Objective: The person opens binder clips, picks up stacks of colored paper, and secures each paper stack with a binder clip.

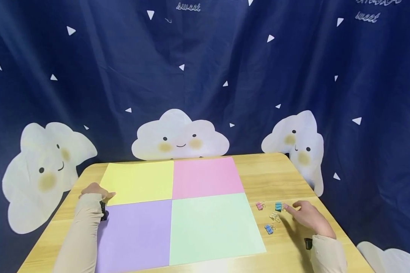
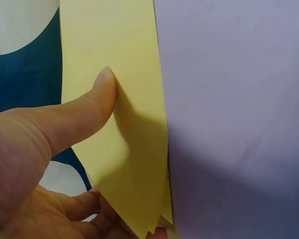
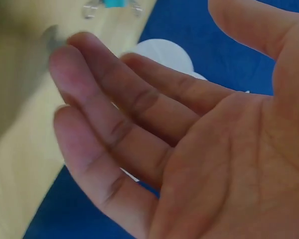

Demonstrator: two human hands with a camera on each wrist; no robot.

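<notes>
My left hand [image 1: 95, 189] is at the left edge of the yellow sheet of paper [image 1: 140, 182]. In the left wrist view its thumb [image 2: 97, 102] lies on top of the yellow sheet while the other fingers go underneath, so the hand pinches the paper by its edge. My right hand [image 1: 309, 216] reaches over the right side of the table, fingers loosely extended, with nothing in its palm. Nearest to its fingertips is a teal binder clip [image 1: 278, 206], which in the right wrist view shows apart from the fingers. Pink [image 1: 259, 206], cream [image 1: 274, 216] and blue [image 1: 268, 229] binder clips lie around it.
Purple [image 1: 136, 235], green [image 1: 215, 229] and pink [image 1: 206, 176] sheets adjoin the yellow one, forming a two-by-two block on the wooden table [image 1: 270, 174]. Behind the table hangs a dark blue curtain [image 1: 205, 87] with white clouds and triangles.
</notes>
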